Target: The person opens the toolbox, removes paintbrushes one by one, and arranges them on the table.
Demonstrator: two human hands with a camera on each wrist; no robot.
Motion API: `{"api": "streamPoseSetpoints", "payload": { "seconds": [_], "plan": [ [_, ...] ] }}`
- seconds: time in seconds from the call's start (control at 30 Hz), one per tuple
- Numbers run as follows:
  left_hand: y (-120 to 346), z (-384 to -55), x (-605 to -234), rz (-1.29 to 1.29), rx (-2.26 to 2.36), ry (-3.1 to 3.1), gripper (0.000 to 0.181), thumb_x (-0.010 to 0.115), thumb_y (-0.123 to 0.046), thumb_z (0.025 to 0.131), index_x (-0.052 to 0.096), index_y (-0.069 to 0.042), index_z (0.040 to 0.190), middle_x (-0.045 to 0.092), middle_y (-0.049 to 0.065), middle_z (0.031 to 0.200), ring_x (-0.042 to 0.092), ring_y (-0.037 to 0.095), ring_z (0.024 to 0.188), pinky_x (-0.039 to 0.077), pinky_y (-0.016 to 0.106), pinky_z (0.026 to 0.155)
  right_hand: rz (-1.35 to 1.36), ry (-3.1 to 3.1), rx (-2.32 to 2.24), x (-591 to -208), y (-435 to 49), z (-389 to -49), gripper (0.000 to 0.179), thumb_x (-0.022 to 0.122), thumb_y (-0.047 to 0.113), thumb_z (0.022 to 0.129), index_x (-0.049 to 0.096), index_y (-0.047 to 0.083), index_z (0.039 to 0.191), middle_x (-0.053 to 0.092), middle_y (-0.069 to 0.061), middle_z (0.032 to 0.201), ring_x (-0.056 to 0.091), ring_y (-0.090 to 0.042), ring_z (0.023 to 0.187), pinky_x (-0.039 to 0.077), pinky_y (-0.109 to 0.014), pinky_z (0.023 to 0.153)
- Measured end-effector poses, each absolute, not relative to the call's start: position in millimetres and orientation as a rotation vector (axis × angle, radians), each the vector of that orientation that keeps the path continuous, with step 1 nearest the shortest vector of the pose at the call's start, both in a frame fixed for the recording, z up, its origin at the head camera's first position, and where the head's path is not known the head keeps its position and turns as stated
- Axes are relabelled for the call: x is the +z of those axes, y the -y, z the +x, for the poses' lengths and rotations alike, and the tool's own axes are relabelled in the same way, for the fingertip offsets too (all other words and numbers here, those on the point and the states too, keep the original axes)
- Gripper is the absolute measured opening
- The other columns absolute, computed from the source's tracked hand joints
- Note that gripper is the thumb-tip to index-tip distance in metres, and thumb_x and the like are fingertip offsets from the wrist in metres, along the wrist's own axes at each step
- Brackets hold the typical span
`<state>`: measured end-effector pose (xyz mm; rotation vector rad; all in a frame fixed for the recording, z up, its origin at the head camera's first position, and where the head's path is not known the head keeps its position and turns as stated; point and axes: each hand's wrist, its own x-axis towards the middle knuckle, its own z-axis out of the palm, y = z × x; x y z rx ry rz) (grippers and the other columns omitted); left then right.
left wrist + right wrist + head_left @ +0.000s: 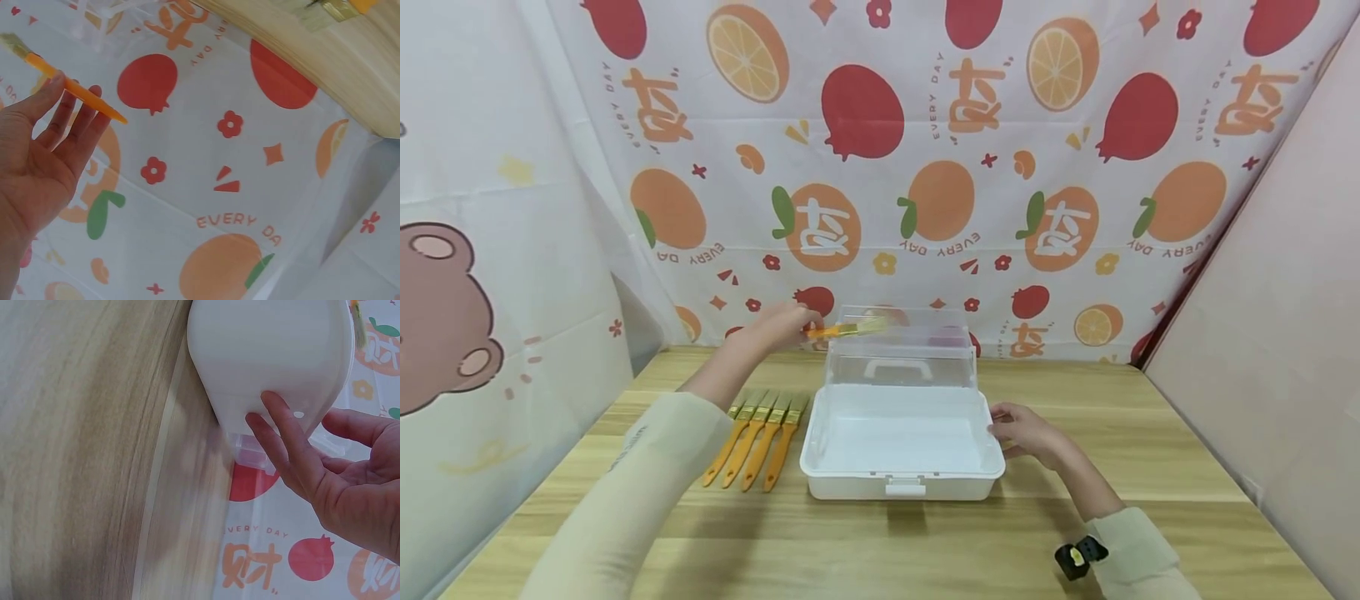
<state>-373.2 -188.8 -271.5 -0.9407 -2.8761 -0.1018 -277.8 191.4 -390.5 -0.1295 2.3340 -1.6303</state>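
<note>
My left hand (784, 325) pinches a paintbrush (827, 332) by its orange handle, thumb on one side and fingertips on the other. The brush is raised over the back left of a white plastic box (904, 487), its bristles pointing right in front of the clear lid (901, 367). That lid stands tipped up at the back, with a handle on it. My right hand (1028, 433) is at the box's right side. In the right wrist view, two extended fingers (284, 425) touch its outer wall and the thumb lies by the rim.
Several more paintbrushes (760, 442) lie in a row on the wooden table (880, 558), left of the box, bristles toward the back. A fruit-patterned cloth (880, 208) hangs behind the table. Pale cloth walls stand at the left and right.
</note>
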Motion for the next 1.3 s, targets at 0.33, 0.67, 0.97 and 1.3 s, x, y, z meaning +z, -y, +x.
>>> {"api": "streamPoseSetpoints", "payload": {
  "seconds": [0.33,0.67,0.97,1.3],
  "plan": [
    [213,-368,-280,-0.84,-0.143,2.93,0.024,0.064,0.002,0.082,0.066,-0.006,0.104,0.062,0.009,0.097,0.055,0.025,0.082,0.047,0.039,0.07,-0.153,-2.322,-1.635,-391,-190,-279,0.035,0.048,0.005,0.093,0.04,-0.012,0.122,0.051,-0.02,0.108,0.057,-0.025,0.091,0.051,-0.043,0.073],
    [236,-357,-285,-0.857,-0.146,2.892,0.02,0.062,0.007,0.078,0.065,-0.001,0.096,0.063,0.009,0.086,0.057,0.026,0.079,0.046,0.04,0.067,-0.15,-2.308,-1.641,-391,-190,-280,0.035,0.048,0.005,0.093,0.039,-0.013,0.123,0.051,-0.02,0.109,0.057,-0.025,0.09,0.051,-0.042,0.072],
    [254,-355,-298,-0.836,-0.1,2.901,0.02,0.069,0.002,0.076,0.067,-0.004,0.095,0.064,0.006,0.086,0.059,0.026,0.079,0.047,0.041,0.069,-0.13,-2.307,-1.646,-391,-191,-282,0.036,0.048,0.005,0.094,0.039,-0.012,0.123,0.051,-0.021,0.111,0.057,-0.025,0.092,0.051,-0.042,0.073],
    [273,-354,-304,-0.728,-0.175,2.967,0.022,0.068,0.001,0.077,0.066,-0.004,0.098,0.061,0.004,0.083,0.056,0.022,0.074,0.046,0.035,0.059,-0.133,-2.322,-1.653,-392,-190,-282,0.035,0.048,0.004,0.093,0.04,-0.012,0.123,0.052,-0.019,0.109,0.058,-0.024,0.089,0.051,-0.042,0.072]
  ]
}}
